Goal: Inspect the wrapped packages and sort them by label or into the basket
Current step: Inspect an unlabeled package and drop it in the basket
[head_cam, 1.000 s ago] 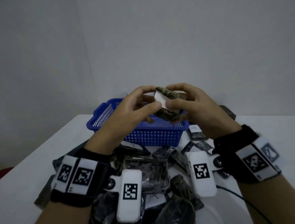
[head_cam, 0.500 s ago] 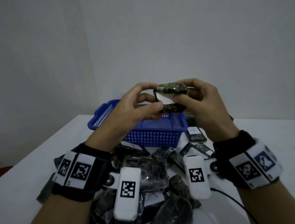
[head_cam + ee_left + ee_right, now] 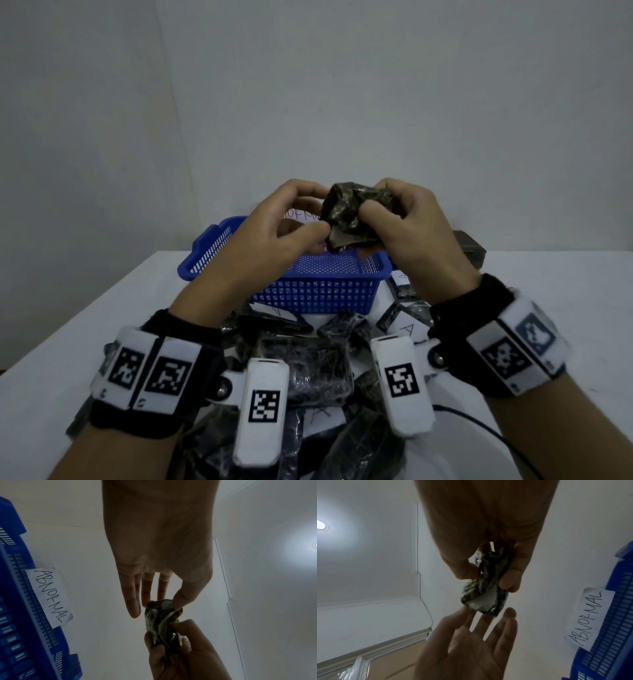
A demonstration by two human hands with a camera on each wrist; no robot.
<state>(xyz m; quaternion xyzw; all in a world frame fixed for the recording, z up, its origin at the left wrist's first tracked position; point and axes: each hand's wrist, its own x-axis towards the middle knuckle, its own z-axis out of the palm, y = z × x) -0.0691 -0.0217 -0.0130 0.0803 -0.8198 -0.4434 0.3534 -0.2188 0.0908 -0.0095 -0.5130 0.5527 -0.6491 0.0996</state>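
Observation:
A small package in dark mottled wrap (image 3: 352, 214) is held up over the blue mesh basket (image 3: 315, 294). My right hand (image 3: 376, 202) grips its right half, thumb in front and fingers curled behind. My left hand (image 3: 318, 212) pinches the left end lightly between thumb and index finger. In the left wrist view the left hand (image 3: 156, 608) meets the package (image 3: 161, 626) at its top, while the right hand (image 3: 169, 632) wraps round it below. The right wrist view shows a pale patch on the package (image 3: 484, 596).
A paper label reading ABNORMAL (image 3: 49, 596) is stuck on the basket's far wall. A heap of dark wrapped packages (image 3: 308, 366) lies on the white table (image 3: 68, 308) under my wrists, some with "A" labels (image 3: 407, 329). A dark box (image 3: 469, 243) sits back right.
Both hands have turned the package over: its white face showed before, now the dark wrap faces me. The hands have stayed above the basket.

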